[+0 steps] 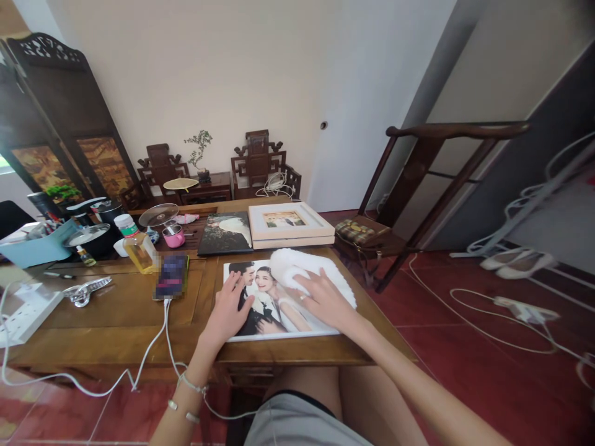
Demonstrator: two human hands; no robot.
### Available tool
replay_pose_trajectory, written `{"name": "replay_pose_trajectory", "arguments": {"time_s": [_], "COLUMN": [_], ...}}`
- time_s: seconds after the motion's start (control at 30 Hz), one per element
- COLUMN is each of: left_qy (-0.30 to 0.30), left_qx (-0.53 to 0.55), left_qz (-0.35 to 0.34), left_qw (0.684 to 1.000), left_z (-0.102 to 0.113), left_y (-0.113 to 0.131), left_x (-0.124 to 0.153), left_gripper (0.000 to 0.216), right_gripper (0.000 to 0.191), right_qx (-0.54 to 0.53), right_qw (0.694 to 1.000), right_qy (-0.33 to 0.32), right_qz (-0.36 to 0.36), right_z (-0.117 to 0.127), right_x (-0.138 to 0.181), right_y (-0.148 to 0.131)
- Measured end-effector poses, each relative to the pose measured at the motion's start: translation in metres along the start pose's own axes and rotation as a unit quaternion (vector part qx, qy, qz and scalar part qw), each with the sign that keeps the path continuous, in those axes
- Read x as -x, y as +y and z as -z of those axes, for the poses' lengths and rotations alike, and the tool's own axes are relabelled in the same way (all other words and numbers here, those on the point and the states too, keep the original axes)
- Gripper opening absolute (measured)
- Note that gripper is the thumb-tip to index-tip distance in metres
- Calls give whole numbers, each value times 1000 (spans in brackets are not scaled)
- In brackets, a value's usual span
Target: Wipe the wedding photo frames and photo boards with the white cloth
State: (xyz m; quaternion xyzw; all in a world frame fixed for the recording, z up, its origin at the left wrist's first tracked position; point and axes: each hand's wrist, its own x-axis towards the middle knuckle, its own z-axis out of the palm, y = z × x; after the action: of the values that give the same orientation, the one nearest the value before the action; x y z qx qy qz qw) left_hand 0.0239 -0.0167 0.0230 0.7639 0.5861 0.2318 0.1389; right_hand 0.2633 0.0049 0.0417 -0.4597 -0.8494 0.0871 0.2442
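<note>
A flat, rectangular white-edged panel printed with a photo of two people [264, 313] is lying on the brown wooden table [297, 355], near the edge closest to the person, just in front of a stack of pale-framed pictures [292, 240]. Judging by its straight, thin edge, it is probably being stiff and fairly light, with a smooth face that may be sliding under a sideways push and marking if rubbed hard; its side edges or opposite corners are seeming the safest places to take hold. The fluffy white cloth [341, 279] covering its upper right part is looking soft, yielding and nearly weightless, so a loose bunch of it is offering an easy hold anywhere. The left hand [235, 305] is resting on the panel's left side, fingers apart, clasping nothing. The right hand [320, 297] is lying over the cloth, fingers partly spread, with a white fold bulging up beside them; whether they are pinching that fold or merely pressing it, I cannot tell.
</note>
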Motion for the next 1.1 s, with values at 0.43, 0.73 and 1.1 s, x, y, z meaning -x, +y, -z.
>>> {"name": "replay_pose_trajectory", "arguments": {"time_s": [0.43,0.73,1.1], "left_qy": [23,-2,-6], "left_qx": [13,14,-8], "left_qz": [-39,-6,4], "left_qw": [999,1000,1000], "left_z": [4,0,1], "left_y": [0,-3,0], "left_x": [-2,-2,-1], "left_gripper": [43,51,50], "right_gripper": [24,40,34], "right_qx": [-156,-113,-25], "right_qw": [982,992,995], "right_qy": [-91,-29,-91], "right_qz": [48,-38,-39], "right_z": [-25,20,24], "right_x": [-107,-48,77], "right_y": [-54,45,16]}}
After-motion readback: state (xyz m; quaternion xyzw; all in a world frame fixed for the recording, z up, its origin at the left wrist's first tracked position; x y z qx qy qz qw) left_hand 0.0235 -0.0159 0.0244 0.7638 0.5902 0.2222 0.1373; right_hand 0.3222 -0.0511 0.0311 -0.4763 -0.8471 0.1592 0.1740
